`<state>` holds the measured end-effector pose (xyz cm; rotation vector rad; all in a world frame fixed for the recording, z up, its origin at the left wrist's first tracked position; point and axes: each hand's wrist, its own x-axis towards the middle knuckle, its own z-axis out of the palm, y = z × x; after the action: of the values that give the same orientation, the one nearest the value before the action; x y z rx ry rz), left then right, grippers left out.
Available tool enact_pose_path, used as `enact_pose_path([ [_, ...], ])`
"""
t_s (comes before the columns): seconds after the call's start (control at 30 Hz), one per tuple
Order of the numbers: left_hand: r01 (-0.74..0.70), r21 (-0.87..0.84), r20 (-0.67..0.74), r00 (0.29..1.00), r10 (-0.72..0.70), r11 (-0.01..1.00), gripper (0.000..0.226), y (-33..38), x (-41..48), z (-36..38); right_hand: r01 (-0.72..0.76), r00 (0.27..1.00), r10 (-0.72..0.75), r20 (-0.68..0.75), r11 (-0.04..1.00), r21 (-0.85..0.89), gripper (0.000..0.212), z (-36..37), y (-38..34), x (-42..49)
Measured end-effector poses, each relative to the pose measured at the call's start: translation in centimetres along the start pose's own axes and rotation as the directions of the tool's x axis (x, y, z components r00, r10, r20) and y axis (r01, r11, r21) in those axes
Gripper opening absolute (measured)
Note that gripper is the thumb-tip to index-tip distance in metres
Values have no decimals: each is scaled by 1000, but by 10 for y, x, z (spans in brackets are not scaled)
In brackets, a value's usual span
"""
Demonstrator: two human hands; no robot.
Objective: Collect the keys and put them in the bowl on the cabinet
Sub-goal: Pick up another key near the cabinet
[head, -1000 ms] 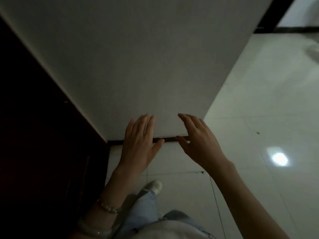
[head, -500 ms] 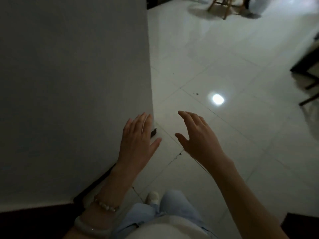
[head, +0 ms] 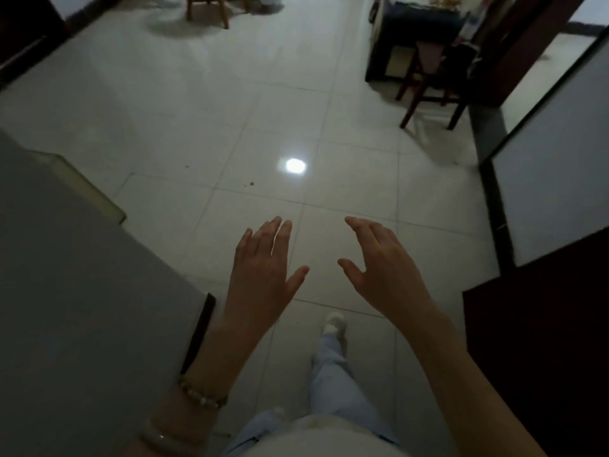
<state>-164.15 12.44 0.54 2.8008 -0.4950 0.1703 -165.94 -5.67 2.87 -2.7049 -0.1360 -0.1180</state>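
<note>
Both of my hands are held out in front of me above a pale tiled floor [head: 230, 103]. My left hand [head: 263, 275] is open, palm down, fingers spread, with nothing in it. My right hand [head: 382, 272] is also open and holds nothing, its fingers slightly curled. No keys, bowl or cabinet top can be made out in this dim view.
A grey wall corner [head: 82, 308] stands close on my left. At the far right are a dark table [head: 418, 24] and a wooden chair [head: 431, 80], with a dark door [head: 540, 341] and a white wall panel [head: 557, 179] nearer. Wooden chair legs [head: 207, 8] show at the top.
My view has swung to the right, from the wall to the open floor of the room. Both hands have kept the same open pose in front of me.
</note>
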Motion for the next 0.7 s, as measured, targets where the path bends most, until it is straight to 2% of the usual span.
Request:
enact_pose_path([
  [0.37,-186,-33,18,982,187,982,70,69,190,43,-155,980,151,-132,988,-24,63,-55,127,108],
  [0.7,-351,-97,58,932,357,931,71,137,307,82,-301,934,285,-217,953,-43,63,-92,219,155],
])
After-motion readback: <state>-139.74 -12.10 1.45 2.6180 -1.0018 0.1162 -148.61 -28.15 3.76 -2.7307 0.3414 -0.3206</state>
